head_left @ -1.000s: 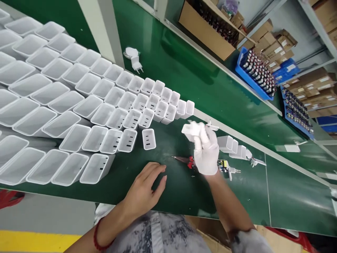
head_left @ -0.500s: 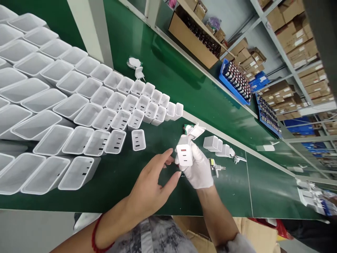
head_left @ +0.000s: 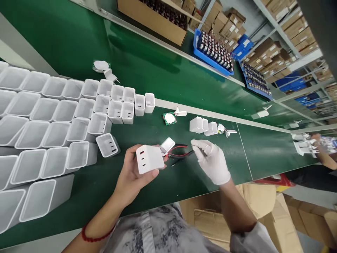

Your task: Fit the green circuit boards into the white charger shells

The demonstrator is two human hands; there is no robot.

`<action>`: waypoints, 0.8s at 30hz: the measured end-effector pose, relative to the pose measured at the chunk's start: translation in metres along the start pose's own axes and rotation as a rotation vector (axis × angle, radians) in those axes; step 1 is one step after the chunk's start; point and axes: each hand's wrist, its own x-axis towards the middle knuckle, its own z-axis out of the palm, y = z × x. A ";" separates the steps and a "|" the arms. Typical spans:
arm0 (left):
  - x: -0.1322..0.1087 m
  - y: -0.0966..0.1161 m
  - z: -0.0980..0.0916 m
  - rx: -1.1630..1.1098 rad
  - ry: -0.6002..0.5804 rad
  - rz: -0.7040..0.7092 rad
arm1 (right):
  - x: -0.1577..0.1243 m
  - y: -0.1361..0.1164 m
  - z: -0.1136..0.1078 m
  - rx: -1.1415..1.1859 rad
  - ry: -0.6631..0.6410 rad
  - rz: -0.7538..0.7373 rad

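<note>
A white charger housing (head_left: 151, 159) with a column of port slots in its end face rests in my left hand (head_left: 129, 175), which is closed around it. A small white plug piece (head_left: 167, 145) sticks out at its far end. My right hand (head_left: 212, 161), in a white glove, has its fingers extended and holds nothing visible. Its fingertips are beside a red-and-black-handled hand tool (head_left: 181, 150), probably cutters or pliers, lying on the green bench. The tool's head is hidden behind the charger. Whether the glove touches a handle, I cannot tell.
Rows of open white housings (head_left: 58, 112) fill the left. A circuit board (head_left: 169, 118) lies beyond my hands, with more housings (head_left: 198, 124) to its right. Blue trays of parts (head_left: 214, 52) and a cardboard box (head_left: 152, 23) stand behind. A co-worker's arm (head_left: 325, 156) shows far right.
The charger housing has passed from my right hand to my left and moved left. My gloved hand has let go and sits by the tool's handles. The view has shifted.
</note>
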 end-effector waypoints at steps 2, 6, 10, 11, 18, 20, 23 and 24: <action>0.000 0.001 0.006 -0.080 -0.017 -0.030 | -0.003 0.019 -0.003 -0.348 -0.155 -0.117; 0.003 0.004 0.019 -0.012 -0.048 -0.029 | -0.006 0.031 0.005 -0.726 -0.445 -0.329; 0.004 0.008 0.026 0.152 -0.013 -0.076 | -0.008 0.035 0.007 -0.871 -0.469 -0.463; 0.003 0.009 0.027 0.182 0.002 -0.056 | -0.009 0.036 0.004 -0.889 -0.472 -0.481; 0.002 0.008 0.025 0.239 0.007 0.164 | -0.022 0.034 -0.044 -0.124 -0.703 -0.258; 0.003 0.008 0.025 0.242 -0.008 0.198 | -0.026 0.031 -0.049 0.290 -0.743 -0.081; 0.004 0.011 0.026 0.251 -0.022 0.229 | -0.027 0.023 -0.047 0.841 -0.646 0.102; 0.004 0.012 0.027 0.248 -0.023 0.231 | -0.027 0.018 -0.045 0.979 -0.590 0.085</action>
